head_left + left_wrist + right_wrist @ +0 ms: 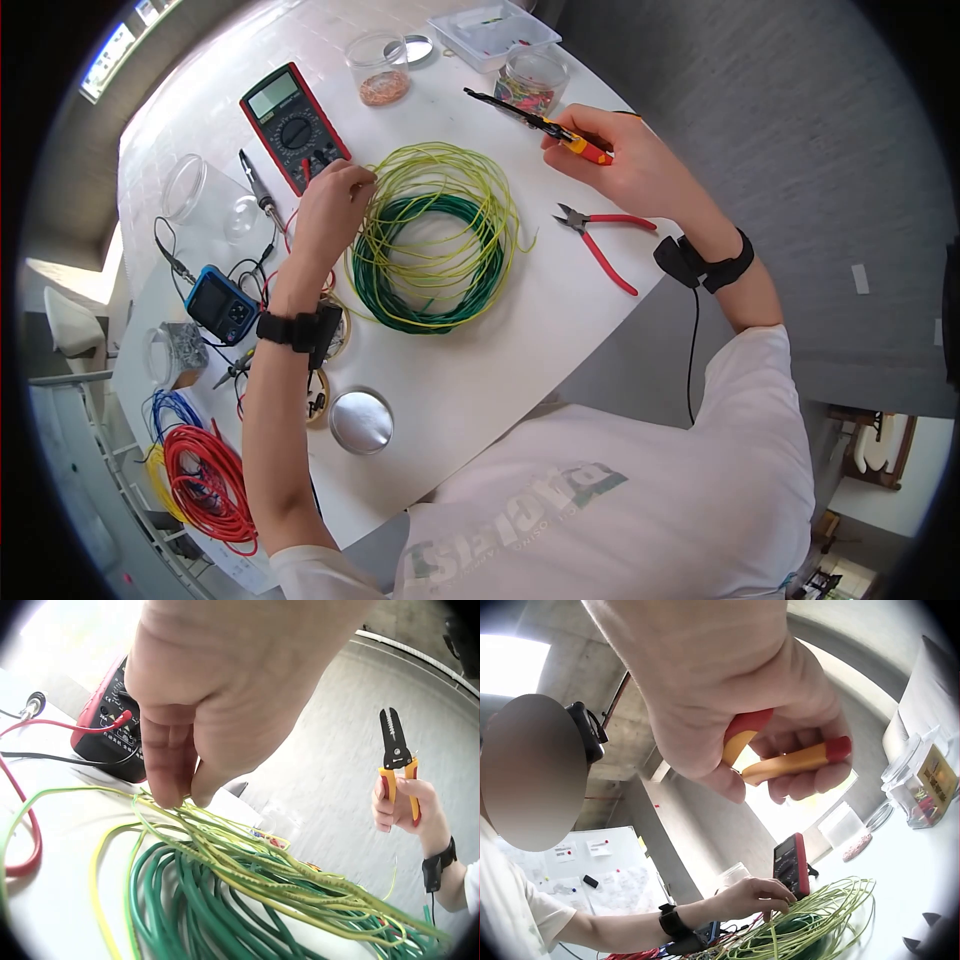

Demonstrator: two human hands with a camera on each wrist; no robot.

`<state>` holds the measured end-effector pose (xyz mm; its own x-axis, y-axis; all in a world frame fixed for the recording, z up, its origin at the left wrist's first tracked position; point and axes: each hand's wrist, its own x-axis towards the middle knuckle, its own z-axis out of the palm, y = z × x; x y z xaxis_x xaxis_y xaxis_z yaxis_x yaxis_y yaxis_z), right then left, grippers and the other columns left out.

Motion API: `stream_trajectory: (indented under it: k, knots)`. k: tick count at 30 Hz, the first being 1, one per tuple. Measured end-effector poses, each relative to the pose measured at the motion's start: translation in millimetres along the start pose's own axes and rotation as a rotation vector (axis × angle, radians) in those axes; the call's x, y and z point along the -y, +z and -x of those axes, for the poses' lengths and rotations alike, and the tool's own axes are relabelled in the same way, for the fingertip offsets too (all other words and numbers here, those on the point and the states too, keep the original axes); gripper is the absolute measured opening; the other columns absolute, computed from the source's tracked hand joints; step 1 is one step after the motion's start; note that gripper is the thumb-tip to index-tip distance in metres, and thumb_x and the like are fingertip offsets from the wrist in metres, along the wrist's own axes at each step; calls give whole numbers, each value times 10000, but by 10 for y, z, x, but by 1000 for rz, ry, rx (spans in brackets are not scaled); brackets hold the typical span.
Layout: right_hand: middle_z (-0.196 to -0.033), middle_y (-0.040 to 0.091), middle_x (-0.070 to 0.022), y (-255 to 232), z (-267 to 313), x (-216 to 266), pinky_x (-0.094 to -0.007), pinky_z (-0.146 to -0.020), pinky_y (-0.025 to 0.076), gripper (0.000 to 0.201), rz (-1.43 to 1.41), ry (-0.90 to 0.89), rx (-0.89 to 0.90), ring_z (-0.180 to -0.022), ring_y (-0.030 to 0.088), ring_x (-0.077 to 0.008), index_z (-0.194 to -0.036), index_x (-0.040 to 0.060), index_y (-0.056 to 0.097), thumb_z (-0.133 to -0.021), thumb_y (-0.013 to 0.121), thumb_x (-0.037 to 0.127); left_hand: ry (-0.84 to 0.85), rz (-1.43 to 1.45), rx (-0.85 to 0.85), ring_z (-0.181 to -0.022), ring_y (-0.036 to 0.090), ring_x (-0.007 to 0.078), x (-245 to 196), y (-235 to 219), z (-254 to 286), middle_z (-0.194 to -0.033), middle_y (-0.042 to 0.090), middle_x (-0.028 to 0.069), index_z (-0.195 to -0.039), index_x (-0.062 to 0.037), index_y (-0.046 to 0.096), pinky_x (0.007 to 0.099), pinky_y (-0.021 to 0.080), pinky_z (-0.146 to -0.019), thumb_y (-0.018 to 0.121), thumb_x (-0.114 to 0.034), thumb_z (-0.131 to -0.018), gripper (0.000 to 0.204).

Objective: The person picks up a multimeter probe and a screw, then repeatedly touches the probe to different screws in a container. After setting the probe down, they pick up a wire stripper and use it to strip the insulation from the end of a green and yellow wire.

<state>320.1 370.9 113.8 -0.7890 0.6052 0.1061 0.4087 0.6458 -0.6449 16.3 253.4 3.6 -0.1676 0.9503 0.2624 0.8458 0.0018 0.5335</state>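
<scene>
My left hand (338, 205) pinches a yellow-green wire at the upper left of the loose yellow-green coil (440, 160); its thumb and fingertips meet on the strand in the left wrist view. Beneath that coil lies a green wire coil (375, 290). My right hand (625, 160) is raised at the table's right side, gripping the yellow and red handles of a wire stripper (545, 125). In the left wrist view the stripper (394, 739) points upward, its handles spread. Red-handled cutters (605, 250) lie on the table below the right hand.
A multimeter (295, 130) lies behind the left hand. Jars (380, 75) and a white tray (495, 35) stand at the back. On the left are a soldering iron (262, 190), a small blue-framed device (220, 305) and a red coil (205, 490). A round lid (361, 420) lies near the front edge.
</scene>
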Motion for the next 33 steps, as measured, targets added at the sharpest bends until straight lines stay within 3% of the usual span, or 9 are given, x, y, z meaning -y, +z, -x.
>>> stream_trajectory:
  k: [2,4,5,7,10,17,20,23,33]
  knots:
    - [-819,625,-116,45,-92,5,-326,-674,442,270,11,1,13,-717,564,-225,-984,28,611,-881,654,275,30,-6,-29,-807,625,314,23,20,-7,-934,636,129,-927,-21,692,381,491,-743,616,-127,-857,148]
    - [-835,598,-38,111,-241,-26,-257,-722,434,170,-15,-91,19,-757,534,-127,-987,25,602,-908,619,175,56,-18,-64,-806,625,314,17,0,-2,-942,635,127,-929,-22,685,380,490,-739,609,-130,-869,145]
    - [-835,598,-38,136,-335,0,-257,-722,434,170,-17,-103,18,-757,534,-127,-987,25,602,-908,619,175,52,17,-112,-790,626,293,-17,-2,2,-936,633,124,-948,-16,672,359,493,-724,609,-105,-875,131]
    - [-852,622,-57,214,-530,89,-277,-747,447,169,-35,-52,124,-779,560,-156,-976,35,602,-895,622,181,50,60,-178,-762,616,264,-88,-21,1,-910,623,121,-969,-12,643,330,495,-699,605,-85,-889,114]
    - [-883,635,-81,419,-836,173,-295,-765,460,197,5,-145,172,-802,586,-185,-954,38,598,-871,648,210,10,144,-170,-751,605,258,-110,-15,6,-914,622,120,-976,-18,641,332,496,-702,605,-89,-891,117]
    - [-904,653,-130,995,-1385,165,-338,-777,489,259,-43,-254,298,-865,633,-253,-984,31,594,-839,674,231,16,165,-256,-791,630,321,-47,87,6,-895,648,135,-924,-19,629,379,493,-702,630,-141,-876,131]
    - [-918,657,-150,1136,-1487,145,-348,-781,495,250,31,-280,256,-875,637,-285,-992,31,599,-838,671,213,-29,194,-278,-792,634,331,-41,127,4,-872,650,157,-913,-1,627,393,493,-695,632,-150,-875,154]
    - [-925,662,-162,1202,-1523,106,-365,-779,498,234,10,-298,254,-876,641,-309,-993,34,612,-840,665,201,-28,116,-270,-717,684,235,-43,107,16,-814,683,162,-961,26,655,316,515,-652,640,-127,-883,172]
    - [-893,661,-192,1342,-1430,169,-411,-737,497,194,145,-275,195,-838,639,-370,-1013,39,615,-836,628,118,-142,131,-215,-659,684,230,-80,61,75,-785,700,145,-946,7,692,314,519,-634,655,-166,-864,195]
